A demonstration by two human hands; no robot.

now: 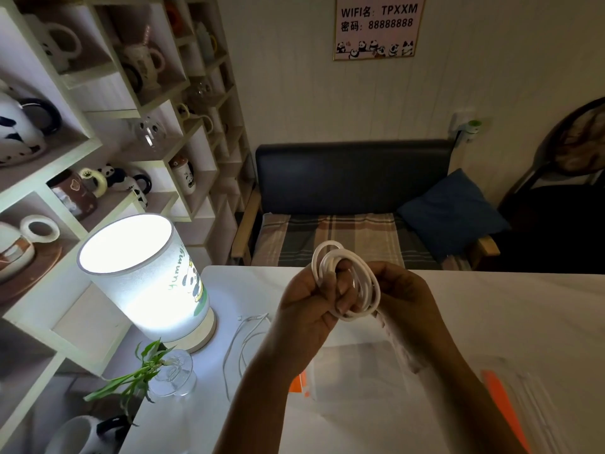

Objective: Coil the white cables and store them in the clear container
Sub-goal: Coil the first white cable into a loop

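Hands (307,299) (402,296) apparently around coiled cable (347,280)

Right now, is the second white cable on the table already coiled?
No, the loose cable lies uncoiled on the table beside the lamp.

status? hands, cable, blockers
Both hands, left and right, grip the coiled cable above table. Second cable loose by lamp. Nothing blocking.

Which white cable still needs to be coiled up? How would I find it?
Start at the glowing lamp on the white table. Just right of its base, a loose white cable lies in long, sloppy loops on the tabletop. Unlike the coiled cable held up in both hands, nobody is touching this one.
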